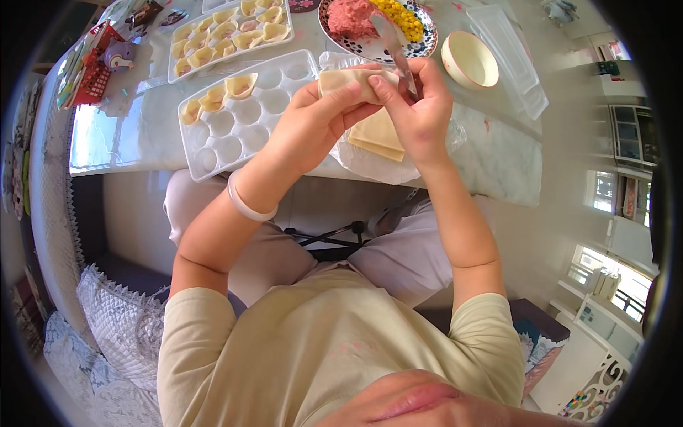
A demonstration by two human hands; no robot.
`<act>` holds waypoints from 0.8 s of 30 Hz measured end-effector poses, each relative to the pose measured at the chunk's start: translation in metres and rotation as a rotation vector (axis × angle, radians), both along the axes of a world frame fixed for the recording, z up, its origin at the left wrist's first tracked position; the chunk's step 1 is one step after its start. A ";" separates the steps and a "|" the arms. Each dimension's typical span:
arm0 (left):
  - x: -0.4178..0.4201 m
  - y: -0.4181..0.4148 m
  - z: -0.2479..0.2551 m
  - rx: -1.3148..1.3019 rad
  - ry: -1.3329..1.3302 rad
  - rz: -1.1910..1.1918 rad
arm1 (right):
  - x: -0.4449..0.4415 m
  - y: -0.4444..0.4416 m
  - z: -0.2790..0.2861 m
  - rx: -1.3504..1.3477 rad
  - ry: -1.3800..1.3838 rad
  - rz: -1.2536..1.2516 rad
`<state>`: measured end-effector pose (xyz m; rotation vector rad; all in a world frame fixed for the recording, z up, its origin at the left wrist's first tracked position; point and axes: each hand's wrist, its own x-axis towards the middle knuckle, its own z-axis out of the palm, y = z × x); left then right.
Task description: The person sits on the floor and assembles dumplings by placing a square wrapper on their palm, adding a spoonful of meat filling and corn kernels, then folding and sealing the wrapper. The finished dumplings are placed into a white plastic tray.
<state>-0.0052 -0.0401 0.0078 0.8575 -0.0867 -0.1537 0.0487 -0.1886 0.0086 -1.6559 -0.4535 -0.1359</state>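
Note:
Between my two hands is a folded wonton wrapper (336,80), held above the table. My left hand (315,117) grips its left part, thumb on top. The thumb of my right hand (421,109) presses its right end, while the same hand also keeps hold of a metal spreading knife (394,45). Below them lies a stack of square wrappers (378,136) on crumpled plastic (368,163). A patterned plate (368,50) carries pink minced meat (352,18) and yellow corn kernels (405,21); the knife's blade overlaps it in view. What is inside the folded wrapper is hidden.
Left of my hands is a white compartment tray (248,112) with 3 wontons (240,85) in its back row. Behind it, another tray (232,40) holds several wontons. A cream bowl (469,60) and a clear plastic lid (507,58) are at right, a red basket (92,80) far left.

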 end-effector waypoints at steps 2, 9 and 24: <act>0.000 0.000 0.001 -0.059 0.027 -0.012 | 0.001 0.000 -0.001 0.038 0.037 0.038; 0.005 0.007 -0.001 0.132 -0.022 0.061 | 0.001 -0.011 0.003 0.094 0.156 0.178; 0.010 0.021 0.008 0.799 -0.173 0.257 | 0.003 -0.011 0.003 -0.022 0.385 0.461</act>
